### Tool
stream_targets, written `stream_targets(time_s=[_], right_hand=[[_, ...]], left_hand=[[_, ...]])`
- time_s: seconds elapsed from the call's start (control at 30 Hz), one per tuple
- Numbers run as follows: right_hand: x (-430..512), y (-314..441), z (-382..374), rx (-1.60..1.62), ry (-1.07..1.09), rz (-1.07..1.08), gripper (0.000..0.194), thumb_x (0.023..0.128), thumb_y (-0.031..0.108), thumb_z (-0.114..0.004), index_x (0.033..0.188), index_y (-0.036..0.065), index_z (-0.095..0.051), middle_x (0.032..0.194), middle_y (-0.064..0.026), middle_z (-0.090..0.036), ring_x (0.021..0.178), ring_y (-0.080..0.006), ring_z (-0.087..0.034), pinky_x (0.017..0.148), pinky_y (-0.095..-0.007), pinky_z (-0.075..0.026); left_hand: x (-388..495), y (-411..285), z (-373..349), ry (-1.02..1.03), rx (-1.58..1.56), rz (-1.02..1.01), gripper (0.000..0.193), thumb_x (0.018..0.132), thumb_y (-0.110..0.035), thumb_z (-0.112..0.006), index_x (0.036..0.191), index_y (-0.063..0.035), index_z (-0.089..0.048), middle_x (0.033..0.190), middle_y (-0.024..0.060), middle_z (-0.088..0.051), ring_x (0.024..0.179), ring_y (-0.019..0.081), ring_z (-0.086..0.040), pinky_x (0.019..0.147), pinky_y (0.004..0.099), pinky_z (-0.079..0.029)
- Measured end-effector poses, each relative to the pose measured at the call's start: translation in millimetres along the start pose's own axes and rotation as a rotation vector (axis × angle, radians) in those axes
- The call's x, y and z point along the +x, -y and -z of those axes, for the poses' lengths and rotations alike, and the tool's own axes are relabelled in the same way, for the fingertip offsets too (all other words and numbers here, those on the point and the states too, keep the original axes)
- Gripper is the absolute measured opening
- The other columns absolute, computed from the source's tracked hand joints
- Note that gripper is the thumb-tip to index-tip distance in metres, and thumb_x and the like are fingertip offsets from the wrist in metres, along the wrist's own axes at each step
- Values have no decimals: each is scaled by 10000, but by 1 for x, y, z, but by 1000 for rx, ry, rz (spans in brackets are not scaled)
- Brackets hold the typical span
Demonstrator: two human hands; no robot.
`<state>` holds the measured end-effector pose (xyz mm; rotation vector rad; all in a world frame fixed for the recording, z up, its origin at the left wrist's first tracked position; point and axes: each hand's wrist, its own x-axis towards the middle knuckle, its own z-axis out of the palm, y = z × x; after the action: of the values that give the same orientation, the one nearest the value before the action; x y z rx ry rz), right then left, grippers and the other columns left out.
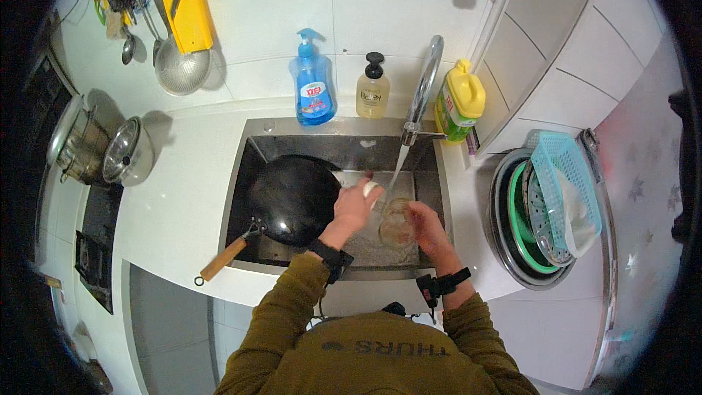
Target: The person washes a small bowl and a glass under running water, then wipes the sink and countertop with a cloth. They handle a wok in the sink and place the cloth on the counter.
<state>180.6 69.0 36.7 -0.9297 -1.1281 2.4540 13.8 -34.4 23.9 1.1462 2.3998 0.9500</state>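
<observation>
My left hand [351, 207] grips a small white object [371, 188] over the stainless steel sink [269, 127]; whether it is a sponge or something else I cannot tell. In my right hand [430, 227] is a clear, glass-like vessel [396, 225], tilted and blurred, on the sink's right side. Water runs from the chrome faucet [425, 88] in a stream [398, 164] just above the vessel. Left of my hands, a black wok [293, 197] lies bottom up in the sink. Its wooden handle [224, 259] reaches over the front edge.
Behind the sink stand a blue pump bottle [314, 88], a soap dispenser [373, 90] and a yellow-green jug [460, 100]. Nested basins [502, 230] and a blue plastic basket [565, 186] are at right. Pots [82, 145] sit at left; a strainer [182, 68] hangs above.
</observation>
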Motion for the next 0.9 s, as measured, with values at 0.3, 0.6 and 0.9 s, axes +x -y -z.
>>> stream_targets(time_s=[0.3, 0.6, 0.9], right_hand=[[2, -1, -61, -1251, 44, 760, 412, 704, 210, -692, 1055, 37, -561, 1068, -128, -529, 931, -310, -562, 780, -391, -466], [1, 5, -93, -839, -43, 1171, 1021, 609, 198, -812, 1402, 18, -195, 1486, -201, -88, 1334, -367, -241, 1069, -407, -268], [-2, 8, -88, -922, 9, 1018, 1061, 660, 161, -797, 1430, 21, -81, 1443, -164, -240, 1308, -276, -311, 1049, -364, -303]], left_hand=[[-33, 16, -3, 215, -1330, 566, 486, 895, -462, -497, 1265, -159, -414, 1188, 49, -498, 1068, 215, -498, 813, 446, -447], [-28, -25, 38, -360, -1249, -58, 326, 947, -153, -464, 1254, -45, -445, 1171, 68, -520, 1040, 148, -504, 904, 277, -407], [-24, -42, 59, -336, -1099, -189, 378, 943, -190, -488, 1285, -45, -418, 1241, 70, -463, 1114, 161, -463, 951, 293, -382]])
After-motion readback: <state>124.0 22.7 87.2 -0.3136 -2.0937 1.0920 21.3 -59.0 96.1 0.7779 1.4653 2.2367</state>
